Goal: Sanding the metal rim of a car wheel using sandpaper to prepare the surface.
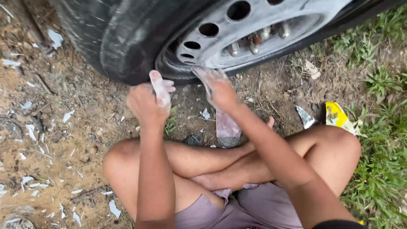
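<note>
White, chalky residue coats both hands. The left hand (148, 99) is curled into a loose fist just below the black rubber tyre (114, 38), thumb raised and pale with the powder; nothing shows inside its grip. The right hand (218, 89) reaches up with fingers stretched flat against the lower edge of the silver steel wheel rim (258, 19), touching it where rim meets tyre; whether it holds anything there I cannot tell. The two hands sit apart, with bare ground between them.

The rim has a ring of round holes and several metal lug nuts (254, 42) near its centre. The tyre rests on brown dirt ground (63, 140) strewn with small white scraps. The person sits cross-legged in mauve shorts (254, 208), and one foot in a worn sandal (227, 127) points toward the wheel. A yellow crumpled wrapper (337, 116) lies at the edge of the green grass (381, 161) on the right.
</note>
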